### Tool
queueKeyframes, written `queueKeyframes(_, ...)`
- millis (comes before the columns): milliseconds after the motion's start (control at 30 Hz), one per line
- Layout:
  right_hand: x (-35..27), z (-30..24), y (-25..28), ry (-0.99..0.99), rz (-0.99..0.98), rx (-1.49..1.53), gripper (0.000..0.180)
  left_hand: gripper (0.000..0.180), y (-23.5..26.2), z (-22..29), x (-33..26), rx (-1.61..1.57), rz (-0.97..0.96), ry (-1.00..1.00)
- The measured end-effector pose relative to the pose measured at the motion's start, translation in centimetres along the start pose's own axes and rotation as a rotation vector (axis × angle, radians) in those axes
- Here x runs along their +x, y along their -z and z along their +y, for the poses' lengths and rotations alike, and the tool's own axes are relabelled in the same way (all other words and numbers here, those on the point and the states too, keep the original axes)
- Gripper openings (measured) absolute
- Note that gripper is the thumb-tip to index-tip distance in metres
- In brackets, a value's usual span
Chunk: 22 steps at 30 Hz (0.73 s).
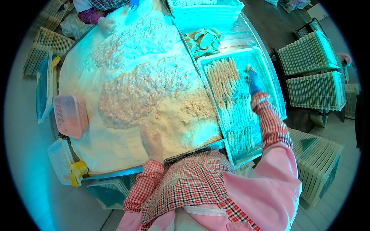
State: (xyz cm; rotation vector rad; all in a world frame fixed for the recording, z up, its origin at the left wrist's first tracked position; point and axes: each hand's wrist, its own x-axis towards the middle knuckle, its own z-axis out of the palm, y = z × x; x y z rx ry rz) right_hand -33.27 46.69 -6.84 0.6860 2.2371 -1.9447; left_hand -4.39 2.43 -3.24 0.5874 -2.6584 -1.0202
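Note:
My left hand (151, 141), dusted pale with crumbs, rests on the crumb layer with its fingers stretched out. Just beyond it lies a heap of wet, pinkish strips (131, 96) that look like raw meat, on a bed of pale breading crumbs (104, 150). My right hand (252, 81), in a blue glove, reaches over a white tray (276, 92). Its crumb-covered fingers are drawn together beside the laid rows; whatever they hold is too small to make out. Breaded strips (223, 75) lie side by side in the tray, packed along its left and near parts.
A pink basket (71, 115) stands on the table's left edge. Beyond the tray lie a crumpled cloth (203, 41) and a white bin (208, 13). Stacked trays (308, 54) stand at right. Another person's gloved hand (133, 4) is at the far end.

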Motion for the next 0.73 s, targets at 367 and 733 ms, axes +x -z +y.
queueKeyframes(367, 10.6, 6.7, 5.6, 0.084, -0.406, -0.084, 0.057, 0.042, 1.7, 0.7, 10.4, 0.518, -0.147, -0.168)
queueKeyframes(733, 6.3, 2.6, 7.3, -0.305, -0.405, -0.619, 0.054, 0.038, 1.0, 0.7, 11.2, 0.515, -0.192, -0.205)
